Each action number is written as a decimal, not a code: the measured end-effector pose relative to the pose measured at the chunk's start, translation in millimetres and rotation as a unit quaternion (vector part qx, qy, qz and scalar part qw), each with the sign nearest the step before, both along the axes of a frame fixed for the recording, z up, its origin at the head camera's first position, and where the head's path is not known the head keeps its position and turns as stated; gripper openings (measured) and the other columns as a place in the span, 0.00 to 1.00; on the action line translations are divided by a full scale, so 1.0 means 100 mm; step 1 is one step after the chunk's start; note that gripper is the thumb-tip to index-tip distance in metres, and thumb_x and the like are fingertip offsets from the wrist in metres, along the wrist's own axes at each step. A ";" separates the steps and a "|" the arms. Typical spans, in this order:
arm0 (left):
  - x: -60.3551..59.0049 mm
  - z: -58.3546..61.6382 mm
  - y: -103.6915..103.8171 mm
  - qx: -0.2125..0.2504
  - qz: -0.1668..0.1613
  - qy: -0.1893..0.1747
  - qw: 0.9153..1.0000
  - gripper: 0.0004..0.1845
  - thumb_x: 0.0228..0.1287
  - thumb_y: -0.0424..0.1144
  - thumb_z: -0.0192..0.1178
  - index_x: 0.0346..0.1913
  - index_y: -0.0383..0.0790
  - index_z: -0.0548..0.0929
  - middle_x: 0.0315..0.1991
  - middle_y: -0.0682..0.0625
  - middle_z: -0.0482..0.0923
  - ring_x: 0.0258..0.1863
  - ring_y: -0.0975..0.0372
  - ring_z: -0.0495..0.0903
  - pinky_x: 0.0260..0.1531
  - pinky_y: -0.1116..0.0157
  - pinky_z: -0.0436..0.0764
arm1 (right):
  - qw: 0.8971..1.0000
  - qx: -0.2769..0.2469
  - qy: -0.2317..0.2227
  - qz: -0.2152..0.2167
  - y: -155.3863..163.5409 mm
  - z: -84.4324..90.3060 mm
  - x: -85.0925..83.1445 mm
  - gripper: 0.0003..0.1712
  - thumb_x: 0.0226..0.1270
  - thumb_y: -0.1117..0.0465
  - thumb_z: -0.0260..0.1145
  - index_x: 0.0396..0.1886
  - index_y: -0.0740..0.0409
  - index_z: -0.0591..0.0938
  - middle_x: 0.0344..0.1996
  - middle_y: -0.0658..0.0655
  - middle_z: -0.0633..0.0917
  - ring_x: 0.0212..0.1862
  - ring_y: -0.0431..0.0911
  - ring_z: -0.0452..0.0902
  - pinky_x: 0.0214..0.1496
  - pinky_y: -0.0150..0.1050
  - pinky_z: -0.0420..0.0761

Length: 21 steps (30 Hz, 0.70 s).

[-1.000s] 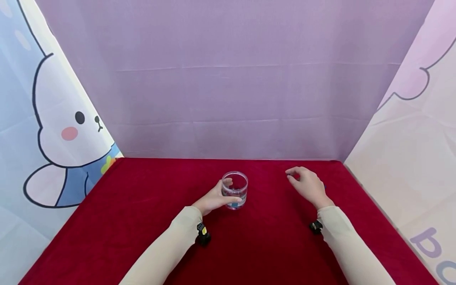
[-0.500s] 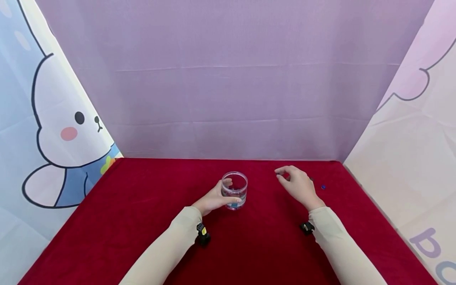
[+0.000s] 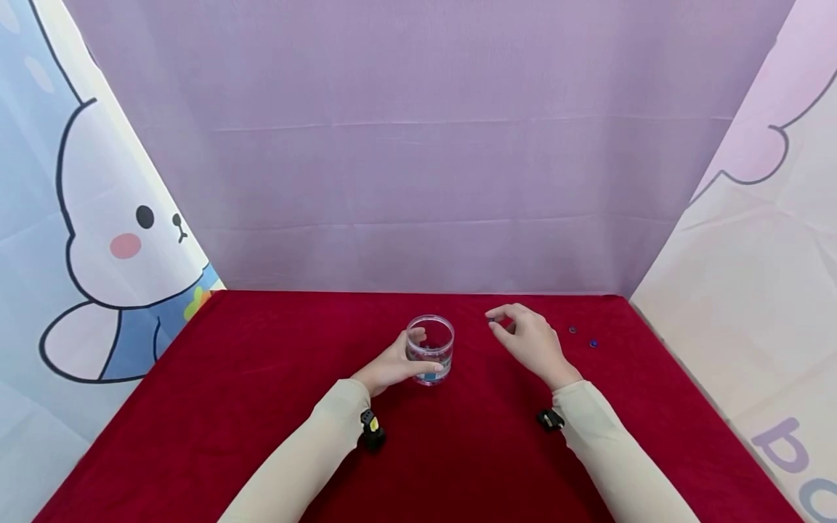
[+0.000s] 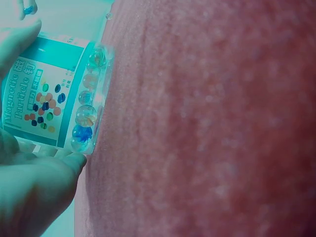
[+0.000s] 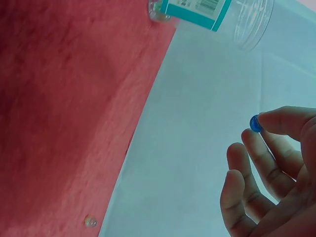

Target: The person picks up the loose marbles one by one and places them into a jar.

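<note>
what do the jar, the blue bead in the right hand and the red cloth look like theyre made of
Jar: clear, glossy plastic or glass; beads show through its wall.
Blue bead: probably glass, possibly plastic; smooth, rounded, deeply coloured.
Cloth: velvet-like fabric, soft finish; the wrist views show a fuzzy, mottled nap.

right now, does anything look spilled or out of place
Just a blue bead and another small bead: they lie loose on the red cloth, right of the right hand, while other beads sit inside the clear jar. The jar is upright and shows no damage.
</note>
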<state>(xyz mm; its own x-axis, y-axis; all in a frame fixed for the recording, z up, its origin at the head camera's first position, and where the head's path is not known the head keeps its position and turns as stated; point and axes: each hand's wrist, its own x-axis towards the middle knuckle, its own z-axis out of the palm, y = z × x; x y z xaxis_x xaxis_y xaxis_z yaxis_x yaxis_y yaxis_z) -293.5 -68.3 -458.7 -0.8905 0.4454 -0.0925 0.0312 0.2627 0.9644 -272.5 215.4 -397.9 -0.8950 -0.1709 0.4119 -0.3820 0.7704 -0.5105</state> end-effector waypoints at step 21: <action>-0.01 -0.01 0.00 0.012 -0.004 -0.002 1.000 0.54 0.55 0.51 0.76 0.77 0.45 0.52 0.74 0.48 0.57 0.69 0.52 0.60 0.65 0.46 0.69 | 0.999 -0.012 0.010 0.051 -0.37 0.01 0.06 0.15 0.67 0.56 0.71 0.53 0.48 0.85 0.45 0.48 0.84 0.34 0.41 0.77 0.29 0.35 0.81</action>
<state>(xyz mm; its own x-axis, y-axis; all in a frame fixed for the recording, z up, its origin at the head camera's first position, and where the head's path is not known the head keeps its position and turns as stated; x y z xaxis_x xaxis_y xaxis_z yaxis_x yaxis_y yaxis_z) -294.5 -68.6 -459.2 -0.8863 0.4552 -0.0849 0.0295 0.2385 0.9707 -266.2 178.0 -396.9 -0.8650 -0.2497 0.4353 -0.4680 0.7145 -0.5200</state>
